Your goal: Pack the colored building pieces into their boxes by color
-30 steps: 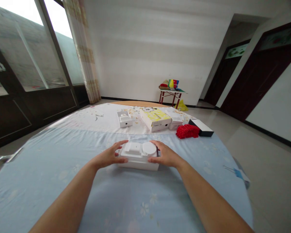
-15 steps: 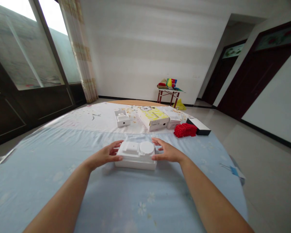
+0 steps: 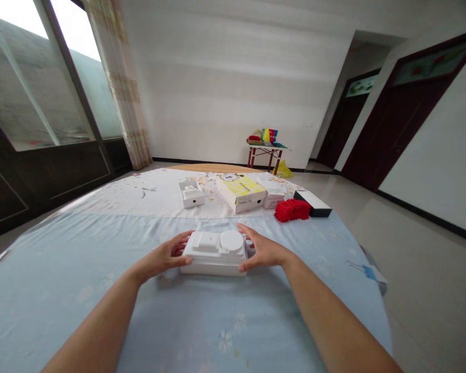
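A white open box (image 3: pixel 213 270) sits on the blue part of the tablecloth in front of me. In its top lies a white moulded insert (image 3: pixel 206 241) with a raised rectangle on the left and a round raised disc on the right. My left hand (image 3: pixel 171 255) grips the box's left end, thumb at the front corner and fingers behind. At the right end my right hand (image 3: pixel 264 249) holds it the same way, its thumb low on the front wall. Whether anything lies under the insert is hidden.
Farther back stand a small white open box (image 3: pixel 194 201), a yellow-and-white cartoon box (image 3: pixel 243 196) and a pale box (image 3: pixel 273 199). A fluffy red bundle (image 3: pixel 292 210) lies by a black-and-white box (image 3: pixel 314 204). The round table's edge curves away at right.
Both thumbs have slid down from the insert's edge toward the box's wall. The insert still rests in the top of the box. My view has shifted slightly.
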Demonstrator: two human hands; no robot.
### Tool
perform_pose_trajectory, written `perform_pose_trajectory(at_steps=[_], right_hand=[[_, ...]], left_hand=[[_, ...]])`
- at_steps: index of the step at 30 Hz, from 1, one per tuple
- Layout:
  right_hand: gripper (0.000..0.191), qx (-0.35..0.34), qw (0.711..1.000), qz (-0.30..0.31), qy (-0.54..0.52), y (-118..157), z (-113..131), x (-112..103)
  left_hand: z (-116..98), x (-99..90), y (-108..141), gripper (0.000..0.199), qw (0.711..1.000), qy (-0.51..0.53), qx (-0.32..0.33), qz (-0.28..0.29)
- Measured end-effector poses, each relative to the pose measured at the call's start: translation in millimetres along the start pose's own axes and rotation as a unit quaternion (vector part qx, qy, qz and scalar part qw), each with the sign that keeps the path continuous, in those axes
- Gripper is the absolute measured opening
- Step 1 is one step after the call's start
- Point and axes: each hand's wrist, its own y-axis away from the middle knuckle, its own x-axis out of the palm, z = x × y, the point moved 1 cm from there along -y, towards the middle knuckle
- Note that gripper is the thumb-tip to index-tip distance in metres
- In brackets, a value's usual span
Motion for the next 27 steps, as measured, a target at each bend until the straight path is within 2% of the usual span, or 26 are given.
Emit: perform_pose_trajectory(at_steps=[6,11,18,22,27], right_hand=[[0.122,-0.020,0.998,0.020,0.056,0.3,-1.3,0.6],[0.121,-0.025,0.997,0.016,0.070,-0.8,1.6,-0.5],[0.123,-0.019,0.996,0.036,0.078,-0.5,1.1,-3.8],[0.116,-0.034,0.996,0.013,0.081,-0.2,1.9,-3.3],[0.104,-0.029,0.999,-0.032,0.016,1.0,2.2,-3.1]], left_hand=[[1.7,-5.3,1.6,0.095,0.999,-0.003,-0.045,0.000],[8.2,-8.8,-0.5,0.094,0.998,-0.045,-0.050,-0.006],[5.2,-9.1,-3.4,0.091,0.998,-0.032,-0.052,-0.007],[9.8,-10.7,-4.6,0.092,0.998,-0.030,-0.053,-0.018],[10.8,-10.8,-3.6,0.099,0.995,0.030,-0.072,-0.061]])
